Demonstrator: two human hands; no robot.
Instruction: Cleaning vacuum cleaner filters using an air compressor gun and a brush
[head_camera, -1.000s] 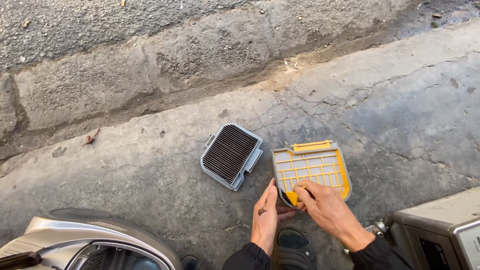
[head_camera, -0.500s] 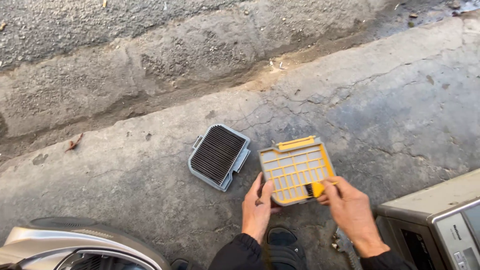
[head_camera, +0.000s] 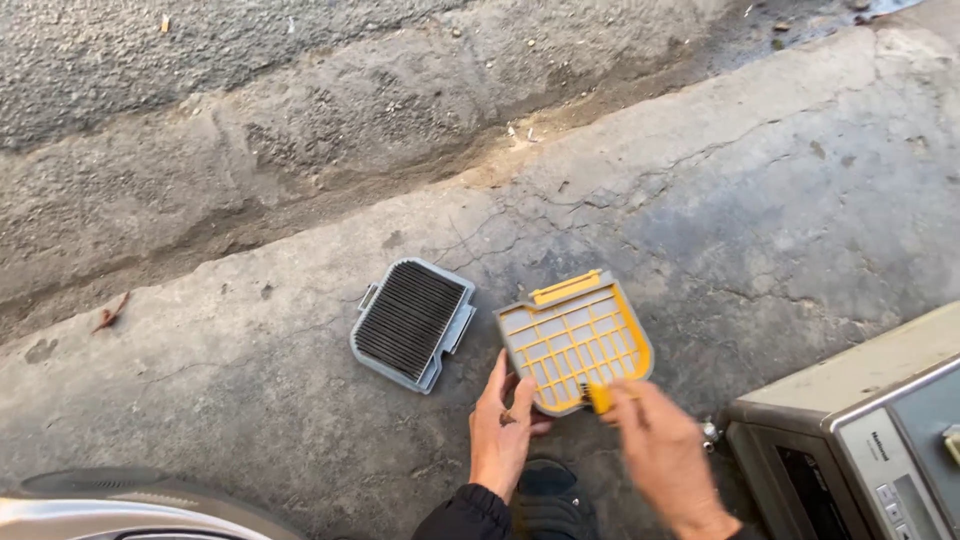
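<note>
While the left hand (head_camera: 503, 432) props the yellow filter frame (head_camera: 575, 342) by its near-left corner, fingers closed on the edge, the right hand (head_camera: 660, 450) is closed around a small yellow brush (head_camera: 599, 397) held at the frame's near edge. That hand is blurred, so the exact finger placement cannot be made out. The frame sits tilted, partly lifted off the concrete ground (head_camera: 780, 200). A one-corner hold looks weak: firm pressure from the brush could twist the frame out of the fingers and drop it on the concrete, and its thin grid bars could bend or snap. Just to the left lies a grey pleated filter (head_camera: 410, 322), flat and apart from the frame. No container shows any contents; a grey appliance (head_camera: 860, 430) stands at the right.
</note>
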